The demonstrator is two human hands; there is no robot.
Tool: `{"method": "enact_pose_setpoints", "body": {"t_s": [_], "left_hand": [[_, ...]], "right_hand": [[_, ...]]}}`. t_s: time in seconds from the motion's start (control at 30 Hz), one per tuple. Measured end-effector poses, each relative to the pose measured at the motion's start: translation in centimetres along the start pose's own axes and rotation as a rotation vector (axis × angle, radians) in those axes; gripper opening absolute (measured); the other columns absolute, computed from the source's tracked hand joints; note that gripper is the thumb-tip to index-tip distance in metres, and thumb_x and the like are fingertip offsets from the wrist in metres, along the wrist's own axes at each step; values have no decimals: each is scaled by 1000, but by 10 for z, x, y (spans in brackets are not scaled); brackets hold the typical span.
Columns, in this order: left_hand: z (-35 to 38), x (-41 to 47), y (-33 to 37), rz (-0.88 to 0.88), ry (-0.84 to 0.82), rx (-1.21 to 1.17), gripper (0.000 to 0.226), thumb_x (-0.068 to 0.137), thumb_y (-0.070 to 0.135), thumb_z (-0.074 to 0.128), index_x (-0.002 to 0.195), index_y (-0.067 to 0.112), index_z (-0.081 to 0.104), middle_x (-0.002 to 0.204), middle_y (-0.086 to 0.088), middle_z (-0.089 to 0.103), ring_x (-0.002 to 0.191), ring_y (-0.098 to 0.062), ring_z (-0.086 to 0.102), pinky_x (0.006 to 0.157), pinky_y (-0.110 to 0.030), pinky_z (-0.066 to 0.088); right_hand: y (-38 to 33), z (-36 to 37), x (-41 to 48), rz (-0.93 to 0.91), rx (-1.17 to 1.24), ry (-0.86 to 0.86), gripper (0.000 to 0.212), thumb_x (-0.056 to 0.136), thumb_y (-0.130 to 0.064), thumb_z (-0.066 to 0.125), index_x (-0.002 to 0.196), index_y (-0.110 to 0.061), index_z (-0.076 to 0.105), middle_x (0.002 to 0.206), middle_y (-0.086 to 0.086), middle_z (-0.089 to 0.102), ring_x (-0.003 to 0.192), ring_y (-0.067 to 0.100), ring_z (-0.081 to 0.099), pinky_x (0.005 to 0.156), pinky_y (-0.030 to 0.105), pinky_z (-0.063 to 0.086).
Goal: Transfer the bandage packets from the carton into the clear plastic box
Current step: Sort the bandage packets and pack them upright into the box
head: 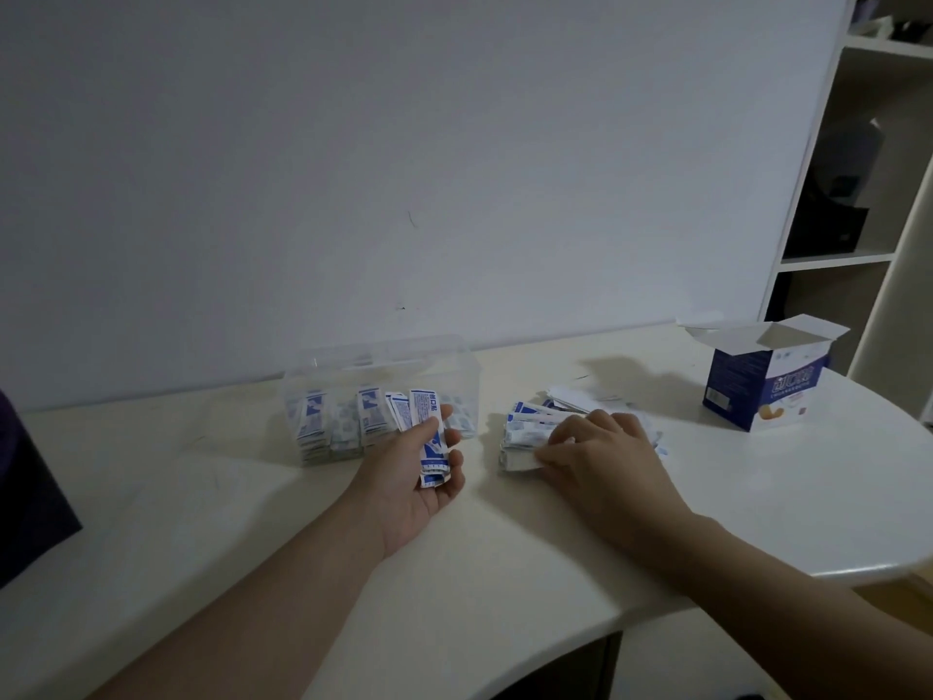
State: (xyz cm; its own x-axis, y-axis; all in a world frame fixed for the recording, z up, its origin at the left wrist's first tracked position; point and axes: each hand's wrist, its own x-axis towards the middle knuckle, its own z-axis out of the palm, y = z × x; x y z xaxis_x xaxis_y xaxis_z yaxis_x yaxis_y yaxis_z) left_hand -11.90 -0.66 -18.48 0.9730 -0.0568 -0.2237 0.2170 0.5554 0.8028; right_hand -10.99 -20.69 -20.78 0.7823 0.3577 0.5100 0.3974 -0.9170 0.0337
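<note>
Palm up, the left hand pinches flat paper packets before the clear plastic box. The right hand curls its fingers round a loose pile on the table.

Table: pale top, curved front edge, set against the wall. Wall: plain, pale, with one short dark scratch and a smaller mark below it. Shelf unit: white, open-fronted, standing right of the table. A dark item sits on one shelf, identity unclear. A dark purple object lies at the table's left edge, cut off by the frame.
</note>
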Motion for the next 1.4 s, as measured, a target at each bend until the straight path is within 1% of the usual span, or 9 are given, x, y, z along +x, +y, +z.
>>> {"method": "enact_pose_setpoints", "body": {"t_s": [0.1, 0.27, 0.43, 0.53, 0.7, 0.87, 0.97, 1.23, 1.4], "left_hand": [[0, 0, 0, -8, 2, -11, 22, 99, 15, 43, 104, 14, 65, 72, -2, 57, 46, -9, 50, 43, -17, 46], [1, -1, -1, -1, -9, 54, 20, 98, 14, 43, 100, 14, 63, 70, 1, 50, 44, -7, 43, 37, -14, 32], [9, -6, -8, 6, -110, 113, 9, 92, 21, 57, 91, 13, 60, 71, 1, 46, 42, -5, 36, 36, -13, 25], [15, -11, -13, 34, -169, 153, 19, 73, 27, 69, 81, 17, 54, 66, 4, 44, 47, -5, 34, 38, -13, 24], [14, -13, -10, 65, -180, 155, 30, 66, 36, 71, 79, 17, 52, 64, 4, 37, 49, -5, 34, 40, -14, 26], [12, -12, -12, 155, -115, 249, 7, 86, 9, 63, 93, 9, 62, 59, 3, 47, 49, -4, 36, 39, -13, 29], [11, -11, -9, 158, -92, 206, 9, 83, 8, 65, 91, 8, 62, 59, 2, 45, 49, -4, 36, 39, -12, 29], [3, -2, -7, 246, 52, 318, 16, 83, 5, 67, 76, 14, 55, 61, 0, 39, 48, -7, 31, 40, -15, 25], [11, -9, -11, 154, -27, 241, 8, 83, 16, 66, 82, 11, 60, 56, 2, 50, 47, -5, 41, 41, -15, 30]], "right_hand": [[-3, -5, 0, 27, 100, 52, 29, 90, -35, 44, 76, -29, 69, 82, -12, 62, 81, 20, 55, 72, 32, 34], [-12, -30, 8, 390, 853, 47, 24, 91, -23, 57, 71, -17, 69, 51, -15, 51, 48, 1, 42, 50, 13, 29], [-35, -28, 7, 607, 1578, -125, 31, 90, -13, 58, 62, -12, 70, 65, 9, 57, 57, 16, 47, 52, 23, 38], [-48, -24, 9, 713, 1769, -176, 12, 89, -11, 58, 81, -5, 65, 66, 10, 59, 54, 15, 52, 49, 24, 40], [-59, -18, 13, 812, 1870, -133, 7, 86, -9, 61, 80, -6, 63, 73, 14, 58, 61, 20, 53, 53, 28, 39], [-59, -16, 11, 728, 1908, -122, 7, 75, -13, 69, 74, -6, 67, 76, 15, 66, 65, 20, 60, 54, 25, 45], [-53, -16, 9, 707, 1874, -136, 26, 65, -20, 71, 82, -1, 65, 86, 22, 60, 72, 25, 56, 60, 26, 48], [-35, -25, 9, 689, 1820, -119, 18, 88, -20, 58, 89, -3, 66, 91, 13, 67, 83, 21, 60, 84, 32, 48], [-51, -26, 11, 549, 1660, -244, 15, 87, -20, 61, 80, -10, 70, 84, 8, 70, 79, 18, 63, 79, 28, 48]]}}
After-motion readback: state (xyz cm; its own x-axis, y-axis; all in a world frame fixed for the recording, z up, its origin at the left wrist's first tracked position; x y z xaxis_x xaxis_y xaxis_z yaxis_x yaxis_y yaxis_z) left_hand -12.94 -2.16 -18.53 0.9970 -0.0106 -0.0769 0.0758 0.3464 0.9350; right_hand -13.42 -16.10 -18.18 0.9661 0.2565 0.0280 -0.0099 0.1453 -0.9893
